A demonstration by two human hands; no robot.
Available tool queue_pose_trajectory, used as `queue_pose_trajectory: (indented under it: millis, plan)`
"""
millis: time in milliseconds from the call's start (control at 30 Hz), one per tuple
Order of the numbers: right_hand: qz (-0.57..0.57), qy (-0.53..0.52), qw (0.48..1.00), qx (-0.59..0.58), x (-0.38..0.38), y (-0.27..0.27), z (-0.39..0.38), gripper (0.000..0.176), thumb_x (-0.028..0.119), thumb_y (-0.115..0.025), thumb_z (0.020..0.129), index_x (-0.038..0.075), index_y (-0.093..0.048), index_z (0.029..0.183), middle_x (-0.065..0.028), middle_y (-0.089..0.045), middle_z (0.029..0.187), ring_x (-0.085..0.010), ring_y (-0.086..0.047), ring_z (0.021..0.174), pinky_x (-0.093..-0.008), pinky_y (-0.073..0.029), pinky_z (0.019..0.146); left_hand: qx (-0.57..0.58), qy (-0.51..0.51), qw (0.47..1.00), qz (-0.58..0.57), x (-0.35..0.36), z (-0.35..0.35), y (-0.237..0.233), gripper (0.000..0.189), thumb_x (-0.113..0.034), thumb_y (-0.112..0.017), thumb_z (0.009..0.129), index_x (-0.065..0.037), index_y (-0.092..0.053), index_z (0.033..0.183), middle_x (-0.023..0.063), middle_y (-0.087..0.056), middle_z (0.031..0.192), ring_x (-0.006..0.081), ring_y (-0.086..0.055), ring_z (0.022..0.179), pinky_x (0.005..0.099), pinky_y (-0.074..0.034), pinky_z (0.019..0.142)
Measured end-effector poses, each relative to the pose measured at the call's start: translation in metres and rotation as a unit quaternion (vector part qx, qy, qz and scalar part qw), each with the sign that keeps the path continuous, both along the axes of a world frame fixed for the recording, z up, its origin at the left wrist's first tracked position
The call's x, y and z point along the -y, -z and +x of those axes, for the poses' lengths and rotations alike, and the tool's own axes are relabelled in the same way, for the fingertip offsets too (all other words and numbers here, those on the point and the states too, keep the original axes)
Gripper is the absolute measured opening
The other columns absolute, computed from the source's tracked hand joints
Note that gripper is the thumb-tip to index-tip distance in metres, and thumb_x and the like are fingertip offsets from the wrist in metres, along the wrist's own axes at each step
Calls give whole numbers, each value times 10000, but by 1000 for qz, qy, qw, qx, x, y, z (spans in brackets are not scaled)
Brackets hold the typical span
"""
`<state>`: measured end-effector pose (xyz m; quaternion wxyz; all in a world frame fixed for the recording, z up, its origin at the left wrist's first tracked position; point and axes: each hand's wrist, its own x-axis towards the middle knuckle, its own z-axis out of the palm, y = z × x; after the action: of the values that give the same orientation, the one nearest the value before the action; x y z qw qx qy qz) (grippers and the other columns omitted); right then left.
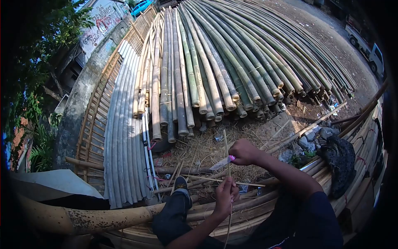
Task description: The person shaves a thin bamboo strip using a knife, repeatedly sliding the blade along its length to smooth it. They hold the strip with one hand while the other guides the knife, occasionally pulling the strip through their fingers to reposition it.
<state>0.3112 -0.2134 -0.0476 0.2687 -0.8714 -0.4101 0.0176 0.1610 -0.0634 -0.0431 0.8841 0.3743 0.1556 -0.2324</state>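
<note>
My left hand (226, 193) is closed around a thin bamboo strip (225, 141) that stands nearly upright, its top above the hand and its lower end hanging below. Just above and to the right, my right hand (244, 152) grips a knife (220, 163) with a pink handle. The blade points left and lies across the strip, above my left hand. The fingers of my right hand are wrapped round the handle and hide most of it.
A large stack of bamboo poles (215, 62) fans out ahead. Corrugated sheets (122, 137) and a bamboo rack stand at the left. A thick pole (103, 220) crosses the lower left. Split bamboo, rubble (311, 139) and a dark lump (338, 162) lie at the right.
</note>
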Motion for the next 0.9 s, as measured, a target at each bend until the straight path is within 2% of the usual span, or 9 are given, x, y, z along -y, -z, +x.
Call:
queue_pose_trajectory:
  millis: [67,167,233,300,333,467,667,800,900]
  plan:
    - [-3,39,999,10,-1,4,1,257,286,-558,713,50,-580,614,-172,-546,569,-375,-571,598,-482,-445,564,-1,-4,1000,12,0,-2,-3,298,-321,-397,991,-76,-428,824,-37,-295,499,40,-252,387,190,-213,367]
    - [-21,243,970,9,34,13,36,286,290,-556,737,34,-591,613,-189,-549,576,-380,-572,594,-480,-438,551,17,2,999,34,1,-8,-5,300,-325,-400,990,-75,-429,827,-35,-292,495,40,-242,377,190,-213,366]
    - [-44,315,948,15,64,18,47,300,292,-558,746,24,-594,616,-200,-545,580,-382,-569,591,-477,-428,541,17,77,997,3,6,-13,-11,297,-320,-391,993,-73,-433,834,-32,-298,491,42,-237,368,192,-216,363]
    - [71,377,916,-117,79,11,47,322,294,-573,758,-1,-590,628,-213,-527,579,-385,-544,562,-468,-398,523,11,83,996,-19,1,-4,-6,297,-318,-386,994,-70,-437,840,-32,-300,490,41,-241,367,194,-220,362]
    - [68,374,918,-115,76,3,44,322,294,-573,758,-1,-590,628,-213,-527,579,-385,-544,562,-468,-398,523,3,91,995,-42,-1,3,-4,296,-316,-382,995,-68,-442,846,-33,-302,490,41,-245,366,196,-225,361]
    - [63,89,984,-140,33,-15,21,292,265,-582,761,-2,-557,645,-205,-514,576,-387,-526,565,-460,-393,548,23,119,989,-86,-17,31,-22,215,-245,-373,996,-56,-471,973,-25,-309,494,52,-262,365,202,-242,360]
    - [-30,18,997,-70,13,0,10,243,252,-585,744,35,-579,635,-187,-545,590,-388,-547,587,-479,-431,577,-42,98,966,-236,-40,51,3,200,-274,-390,985,-93,-475,988,-41,-300,552,53,-275,452,188,-233,412]
    - [-51,30,995,-74,4,10,6,255,270,-593,729,43,-581,613,-184,-550,595,-387,-557,598,-481,-436,580,-33,80,978,-187,-35,46,11,248,-335,-410,980,-105,-468,908,-57,-275,558,40,-245,440,187,-205,396]
    - [-29,-29,994,-103,-7,13,1,233,260,-571,713,49,-573,614,-185,-552,599,-385,-558,592,-475,-438,568,-15,46,997,-55,-28,40,8,224,-306,-411,986,-115,-429,871,-64,-269,564,26,-226,428,186,-168,384]
